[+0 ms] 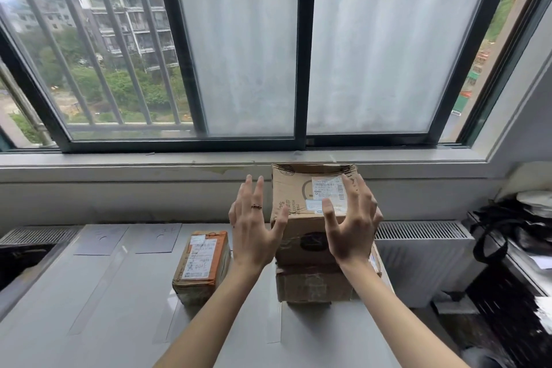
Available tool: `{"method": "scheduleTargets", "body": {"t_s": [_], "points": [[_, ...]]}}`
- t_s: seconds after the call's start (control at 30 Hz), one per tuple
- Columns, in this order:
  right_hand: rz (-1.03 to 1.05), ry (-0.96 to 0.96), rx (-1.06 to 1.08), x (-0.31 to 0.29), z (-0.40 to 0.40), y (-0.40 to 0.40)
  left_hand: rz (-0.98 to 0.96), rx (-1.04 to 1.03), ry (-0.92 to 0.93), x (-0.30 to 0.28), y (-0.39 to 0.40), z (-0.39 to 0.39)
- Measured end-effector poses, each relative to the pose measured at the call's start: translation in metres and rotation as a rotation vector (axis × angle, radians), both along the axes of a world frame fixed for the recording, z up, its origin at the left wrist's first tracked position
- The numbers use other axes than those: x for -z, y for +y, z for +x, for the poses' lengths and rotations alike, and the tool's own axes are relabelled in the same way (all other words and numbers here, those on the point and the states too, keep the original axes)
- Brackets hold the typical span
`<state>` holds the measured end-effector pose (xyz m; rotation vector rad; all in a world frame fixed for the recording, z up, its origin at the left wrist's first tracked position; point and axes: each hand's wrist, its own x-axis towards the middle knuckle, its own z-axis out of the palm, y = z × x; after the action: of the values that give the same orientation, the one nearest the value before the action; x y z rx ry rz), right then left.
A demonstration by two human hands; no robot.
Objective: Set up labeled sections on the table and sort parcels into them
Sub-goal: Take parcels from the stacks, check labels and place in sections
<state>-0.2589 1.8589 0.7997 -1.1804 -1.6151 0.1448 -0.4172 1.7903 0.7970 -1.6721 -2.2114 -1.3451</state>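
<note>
At 1 o'clock on the table (89, 308), top parcel (301, 188) sits stacked on another box (310, 284). Left hand (254, 233) and right hand (352, 230) flank it, fingers spread, grasping nothing. Orange-taped parcel (203, 263) at 11 o'clock.

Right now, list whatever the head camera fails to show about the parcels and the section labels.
- Lower box of the stack: its top is covered by the upper box.
- Upper box's shipping label: partly behind the right hand, print too small.
- Section labels: marks too faint to read.
- Left hand and upper box: contact unclear.
</note>
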Motion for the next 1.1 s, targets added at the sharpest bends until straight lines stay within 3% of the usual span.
{"method": "scheduleTargets", "body": {"t_s": [0.33,0.8,1.1], "points": [[-0.01,-0.085,-0.105,0.0,-0.076,-0.043,0.003,-0.076,0.103,-0.002,-0.042,-0.071],[-0.056,-0.146,-0.101,0.025,-0.315,-0.141,-0.037,-0.143,0.177,0.024,-0.131,-0.29],[-0.053,-0.257,-0.168,0.029,-0.386,-0.157,-0.082,-0.183,0.169,0.029,-0.147,-0.356]]}}
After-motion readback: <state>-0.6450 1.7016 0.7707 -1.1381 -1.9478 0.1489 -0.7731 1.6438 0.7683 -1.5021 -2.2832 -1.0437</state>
